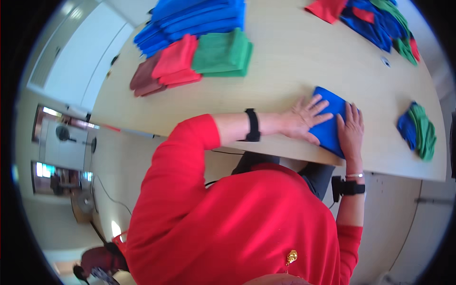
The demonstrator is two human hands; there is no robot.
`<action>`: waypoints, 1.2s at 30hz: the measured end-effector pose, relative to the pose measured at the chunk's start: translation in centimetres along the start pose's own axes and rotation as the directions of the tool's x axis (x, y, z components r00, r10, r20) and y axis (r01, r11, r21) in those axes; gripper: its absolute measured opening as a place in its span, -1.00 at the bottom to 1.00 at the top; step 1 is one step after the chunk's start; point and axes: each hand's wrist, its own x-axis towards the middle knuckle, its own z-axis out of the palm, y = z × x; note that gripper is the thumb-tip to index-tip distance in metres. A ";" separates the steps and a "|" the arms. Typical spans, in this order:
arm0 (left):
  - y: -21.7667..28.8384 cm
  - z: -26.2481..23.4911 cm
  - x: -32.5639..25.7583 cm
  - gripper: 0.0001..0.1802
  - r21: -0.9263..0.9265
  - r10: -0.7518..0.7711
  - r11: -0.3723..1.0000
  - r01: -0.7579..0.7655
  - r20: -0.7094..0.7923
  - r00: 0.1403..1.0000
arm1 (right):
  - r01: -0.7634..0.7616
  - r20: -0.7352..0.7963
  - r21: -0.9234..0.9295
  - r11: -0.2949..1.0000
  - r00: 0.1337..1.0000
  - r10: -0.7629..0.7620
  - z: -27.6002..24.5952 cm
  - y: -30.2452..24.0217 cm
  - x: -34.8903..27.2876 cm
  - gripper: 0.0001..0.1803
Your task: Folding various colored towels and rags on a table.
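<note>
A folded blue cloth point(327, 124) lies flat at the near edge of the pale table, right of centre. My left hand point(306, 118) rests on its left side with the fingers spread. Along its right edge lies my right hand point(350, 130), palm down, fingers stretched out. Neither hand grips anything; both press or lie on the cloth. Part of the cloth is hidden under the hands.
Folded stacks of blue point(199, 21), red point(176, 61), maroon point(146, 76) and green cloths point(222, 52) stand at the far left of the table point(280, 57). A loose mixed pile point(365, 26) lies far right. Crumpled green and blue cloths point(420, 130) sit near the right edge.
</note>
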 end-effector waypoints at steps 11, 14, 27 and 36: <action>-1.1 0.1 1.6 -0.25 -0.657 -0.678 0.595 0.463 -0.101 0.728 | 0.036 0.022 0.047 0.998 0.999 -0.037 -0.3 0.5 0.0 -0.44; -1.6 0.1 2.9 -0.33 -0.886 -0.674 0.175 0.430 0.210 0.709 | 0.036 0.015 0.037 0.999 0.999 -0.037 -0.1 0.1 -0.1 -0.43; -2.1 -7.2 -3.3 -0.58 -0.962 -0.423 -0.262 0.072 0.181 0.888 | -0.006 -0.009 0.514 0.858 1.000 0.012 1.5 2.0 -1.5 -0.48; -13.0 -30.5 -29.0 -0.59 -0.994 -0.921 0.105 -0.041 -0.112 0.373 | 0.021 -0.072 0.278 0.960 0.997 -0.001 1.2 2.4 -3.8 -0.58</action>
